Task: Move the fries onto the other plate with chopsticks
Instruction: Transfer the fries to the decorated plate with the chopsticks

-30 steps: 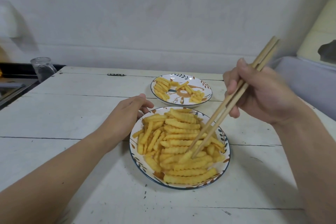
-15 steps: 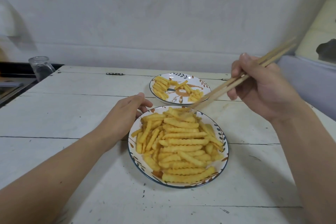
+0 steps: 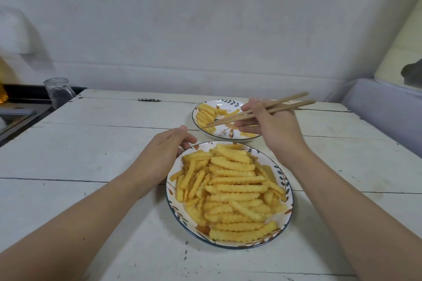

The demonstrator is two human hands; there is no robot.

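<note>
A: Nearest, what lies below the fingers?

B: The near round white plate with a leaf-patterned rim [image 3: 288,198], heaped with yellow crinkle-cut fries [image 3: 233,189]. It sits on the white painted plank desk [image 3: 91,143]. The left hand [image 3: 159,155] rests against its far-left rim, fingers [image 3: 182,136] loosely curled at the edge, gripping no fry.

A: And the right hand?

B: The right hand [image 3: 271,128] is beyond that plate, fingers [image 3: 253,104] curled round a pair of light wooden chopsticks [image 3: 258,113]. The tips point left over the far matching plate [image 3: 228,104], where a smaller lot of fries [image 3: 206,113] lies just under and beside the tips.

A: Is a fry pinched between the tips?

B: I cannot tell. The tips look close together right at the fries on the far plate, so one may be just set down or not released.

A: What could go wrong?

B: My guess: if the tips open while tilted near the rim, a ridged fry could roll off onto the desk. The heap on the near plate is also loose, so pulling one out may dislodge its neighbours over the rim. Most fries are on the near plate, so there are many trips ahead, each with a slip risk.

A: Farther off?

B: A clear glass jar [image 3: 58,92] far left of the fingers, at the desk's corner.
</note>
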